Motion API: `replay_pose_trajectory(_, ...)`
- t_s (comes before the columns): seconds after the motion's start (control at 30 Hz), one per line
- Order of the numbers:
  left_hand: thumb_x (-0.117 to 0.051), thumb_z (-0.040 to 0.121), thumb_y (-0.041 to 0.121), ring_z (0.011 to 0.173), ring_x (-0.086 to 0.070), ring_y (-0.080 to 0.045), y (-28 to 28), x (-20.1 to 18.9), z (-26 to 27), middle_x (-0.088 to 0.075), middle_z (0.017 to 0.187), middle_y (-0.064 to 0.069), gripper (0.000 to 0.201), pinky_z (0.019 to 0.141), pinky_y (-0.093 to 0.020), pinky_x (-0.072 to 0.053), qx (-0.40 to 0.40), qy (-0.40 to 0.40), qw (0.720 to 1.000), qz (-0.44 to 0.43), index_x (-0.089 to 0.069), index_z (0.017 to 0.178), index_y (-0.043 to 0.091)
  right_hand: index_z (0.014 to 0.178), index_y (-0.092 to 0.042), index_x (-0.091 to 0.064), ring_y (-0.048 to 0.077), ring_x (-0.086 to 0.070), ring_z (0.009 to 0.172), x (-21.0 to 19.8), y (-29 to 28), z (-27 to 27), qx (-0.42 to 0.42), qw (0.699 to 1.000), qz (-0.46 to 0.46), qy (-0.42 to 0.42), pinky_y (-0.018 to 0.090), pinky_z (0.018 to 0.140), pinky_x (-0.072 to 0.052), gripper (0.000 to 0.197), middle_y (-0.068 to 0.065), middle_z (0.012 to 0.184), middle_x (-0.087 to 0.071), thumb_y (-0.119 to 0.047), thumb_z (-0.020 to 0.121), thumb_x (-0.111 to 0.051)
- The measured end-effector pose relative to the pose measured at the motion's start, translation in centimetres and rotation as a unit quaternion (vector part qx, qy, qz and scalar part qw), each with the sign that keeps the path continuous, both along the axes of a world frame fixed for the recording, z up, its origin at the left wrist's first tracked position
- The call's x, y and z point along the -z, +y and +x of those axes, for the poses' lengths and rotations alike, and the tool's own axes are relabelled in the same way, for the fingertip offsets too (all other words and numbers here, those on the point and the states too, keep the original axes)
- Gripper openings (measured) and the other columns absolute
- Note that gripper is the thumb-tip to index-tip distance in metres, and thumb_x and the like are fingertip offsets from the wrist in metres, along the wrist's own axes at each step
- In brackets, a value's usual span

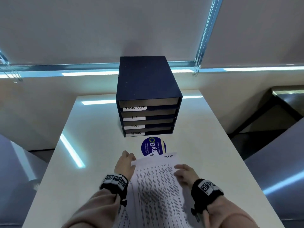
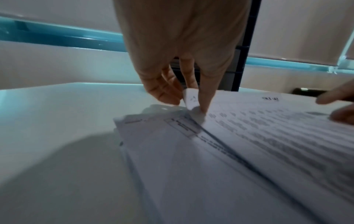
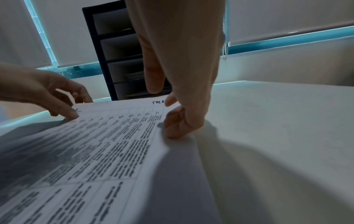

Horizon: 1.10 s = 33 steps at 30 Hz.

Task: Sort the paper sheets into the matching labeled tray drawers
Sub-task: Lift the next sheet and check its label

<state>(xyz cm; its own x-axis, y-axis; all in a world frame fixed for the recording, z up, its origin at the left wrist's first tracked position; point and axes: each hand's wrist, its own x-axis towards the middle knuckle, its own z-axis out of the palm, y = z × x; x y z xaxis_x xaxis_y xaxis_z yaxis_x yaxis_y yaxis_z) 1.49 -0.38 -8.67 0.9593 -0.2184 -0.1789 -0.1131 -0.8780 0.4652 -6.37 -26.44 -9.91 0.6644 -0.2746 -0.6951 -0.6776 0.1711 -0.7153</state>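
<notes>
A dark blue tray unit (image 1: 148,89) stands at the table's far side, its four drawers labelled TASK LIST, I.T, H.R. and ADMIN from top to bottom. A stack of printed sheets (image 2: 172,159) lies in front of me. The top sheet (image 1: 158,183) is a table of text with "TASK LIST" handwritten at its far right corner. My left hand (image 1: 130,159) pinches this sheet's far left corner, which curls up between the fingers (image 2: 203,97). My right hand (image 1: 179,170) grips the sheet's right edge (image 3: 153,145), thumb on top and fingers curled beneath (image 3: 178,125).
A round blue sticker (image 1: 153,146) lies on the white table (image 1: 92,129) between the stack and the tray unit. Windows with lowered blinds and bead chains run behind. Dark furniture stands off the table's right side.
</notes>
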Motion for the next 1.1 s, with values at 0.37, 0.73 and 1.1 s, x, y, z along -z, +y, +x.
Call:
replay_pose_trajectory(0.37,-0.055,0.091,0.02,0.083,-0.057,-0.02,0.7,-2.6,-2.7,-0.06,0.089,0.0,0.008,0.071,-0.027,-0.038,-0.013,-0.074,0.997,0.004,-0.058,0.093,0.013,0.095,-0.006,-0.059,0.012,-0.031,0.033,-0.6,-0.9,-1.2,-0.009,1.0,-0.001,0.008,0.013,0.041,-0.024,0.025,0.015,0.061,-0.045,0.012,0.078,-0.055)
replay_pose_trajectory(0.73,-0.053,0.094,0.022,0.079,-0.049,-0.005,-0.1,-8.1,-3.1,-0.05,0.089,0.007,0.012,0.076,-0.017,-0.042,0.084,-0.071,0.99,-0.084,-0.064,0.097,0.019,0.123,-0.007,-0.048,0.033,-0.061,0.104,-2.6,-1.3,-0.2,-0.014,0.999,0.005,-0.05,0.023,0.051,-0.048,0.052,0.013,0.12,-0.057,0.01,0.077,-0.067)
replay_pose_trajectory(1.1,-0.036,0.101,0.027,0.087,-0.061,-0.025,0.1,-14.5,1.4,-0.063,0.096,-0.012,0.023,0.083,-0.039,-0.049,-0.137,0.092,0.875,-0.456,-0.058,0.102,0.021,0.113,0.0,-0.063,0.028,-0.07,0.097,-7.9,0.8,-1.3,-0.16,0.967,0.174,-0.093,0.037,0.084,-0.056,0.041,0.018,0.112,-0.07,-0.011,0.074,-0.069)
